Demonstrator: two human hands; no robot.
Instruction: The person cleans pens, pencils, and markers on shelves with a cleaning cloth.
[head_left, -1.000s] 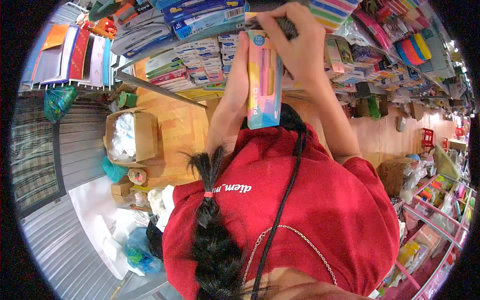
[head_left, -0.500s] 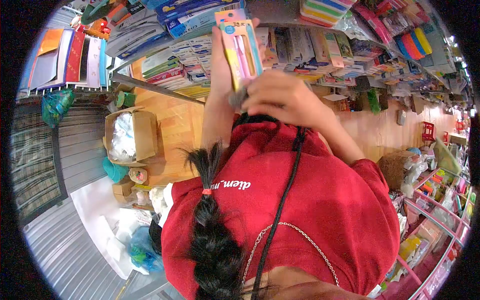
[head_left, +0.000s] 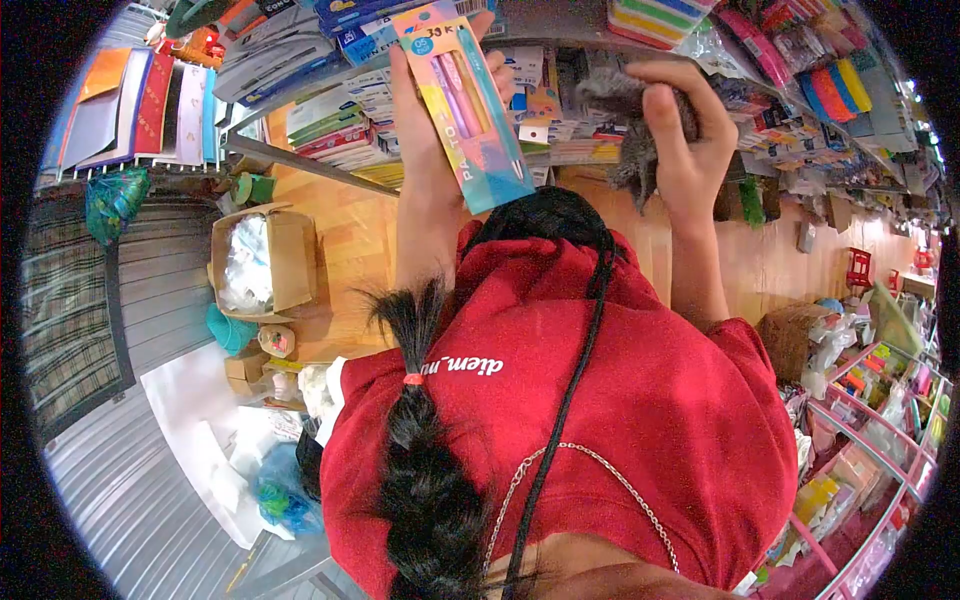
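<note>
A pastel pack of pens point(head_left: 466, 115) with a blue lower end is held up at the top centre. My left hand point(head_left: 420, 135) is wrapped round it from behind, thumb at its left edge and fingertips showing past its right edge. To the right, apart from the pack, my right hand point(head_left: 690, 135) is raised with a crumpled grey cloth point(head_left: 640, 150) pinched between thumb and fingers. Part of the cloth hangs down beside the palm.
Shelves of packed stationery point(head_left: 620, 110) run behind both hands. An open cardboard box point(head_left: 293, 262) with white plastic stands on the wooden floor at left. Colourful folders point(head_left: 150, 110) stand at upper left. A pink-framed rack point(head_left: 860, 425) holds goods at lower right.
My right hand has moved up and right with the grey cloth, away from the pack's lower end. The pack has shifted slightly left, and its blue lower end now shows.
</note>
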